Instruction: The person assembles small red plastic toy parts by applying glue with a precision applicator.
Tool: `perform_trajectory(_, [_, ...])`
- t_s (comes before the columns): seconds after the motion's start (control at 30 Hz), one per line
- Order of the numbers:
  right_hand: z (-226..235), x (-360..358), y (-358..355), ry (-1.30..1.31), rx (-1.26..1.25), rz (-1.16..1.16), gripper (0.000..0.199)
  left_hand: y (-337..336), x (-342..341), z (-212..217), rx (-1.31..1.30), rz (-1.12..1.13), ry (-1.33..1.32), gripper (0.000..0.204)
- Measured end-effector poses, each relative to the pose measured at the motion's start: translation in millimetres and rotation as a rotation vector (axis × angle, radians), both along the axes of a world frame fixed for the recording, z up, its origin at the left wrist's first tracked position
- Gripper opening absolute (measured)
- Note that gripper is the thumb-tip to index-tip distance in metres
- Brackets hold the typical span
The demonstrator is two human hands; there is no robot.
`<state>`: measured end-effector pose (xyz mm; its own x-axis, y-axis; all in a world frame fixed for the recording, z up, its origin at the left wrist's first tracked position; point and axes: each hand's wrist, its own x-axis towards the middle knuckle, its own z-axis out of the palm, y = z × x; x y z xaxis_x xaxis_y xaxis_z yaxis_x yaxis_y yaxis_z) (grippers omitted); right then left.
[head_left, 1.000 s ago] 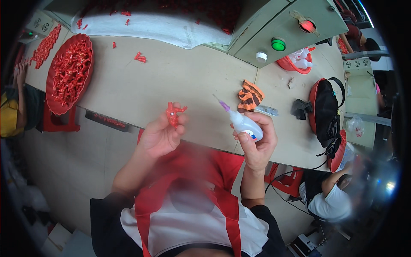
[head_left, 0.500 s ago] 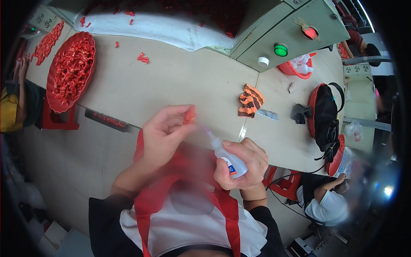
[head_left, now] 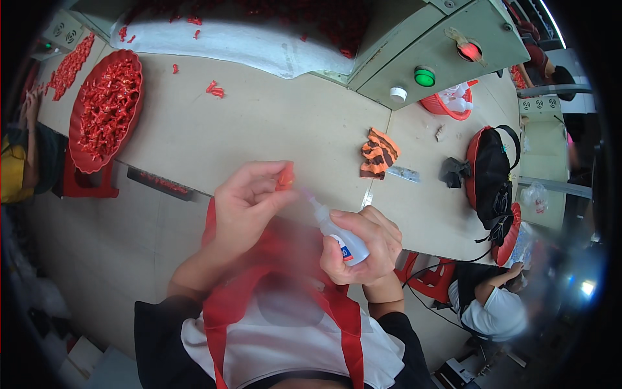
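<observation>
Between thumb and fingertips, my left hand [head_left: 249, 201] pinches a small red plastic piece [head_left: 285, 176]. My right hand [head_left: 369, 246] is wrapped round a translucent squeeze bottle [head_left: 342, 238] with a blue and white label. The bottle leans up and to the left, and its thin purplish nozzle [head_left: 308, 196] points at the red piece. The nozzle tip is blurred, so I cannot tell whether it touches. Both hands are above the near edge of the table [head_left: 291, 117], in front of my red apron [head_left: 220, 311].
At the left, a red scalloped tray [head_left: 79, 150] holds many small red pieces. Loose pieces [head_left: 215, 89] lie beyond my hands. An orange-and-brown cloth [head_left: 379, 154], a red basket [head_left: 447, 115] of bottles and a black bag [head_left: 495, 175] are to the right. A machine [head_left: 382, 65] borders the back.
My right hand has shifted slightly left with the bottle, bringing the nozzle a little closer to the red piece. My left hand is nearly still.
</observation>
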<state>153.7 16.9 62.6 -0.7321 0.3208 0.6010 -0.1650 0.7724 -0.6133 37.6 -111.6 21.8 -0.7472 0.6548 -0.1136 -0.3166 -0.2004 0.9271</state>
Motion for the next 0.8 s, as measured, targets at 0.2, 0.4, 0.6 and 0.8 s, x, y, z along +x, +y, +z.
perform_trajectory(0.2, [1.3,-0.7,0.7,-0.010,-0.009,0.021,0.033,-1.1,-0.1,-1.0,-0.002,-0.011,0.006,0.032])
perform_trajectory(0.4, [2.9,-0.3,0.0,-0.023,-0.028,0.036,0.033,-2.4,-0.9,-0.9,-0.013,-0.035,-0.021,0.031])
perform_trajectory(0.6, [1.5,-1.4,1.0,-0.020,-0.041,0.011,0.032,-2.0,-2.3,-1.9,-0.017,-0.055,-0.048,0.031])
perform_trajectory(0.8, [-0.5,-6.0,0.1,-0.022,-0.045,0.017,0.032,-5.6,-4.4,-1.9,-0.012,-0.035,-0.036,0.031])
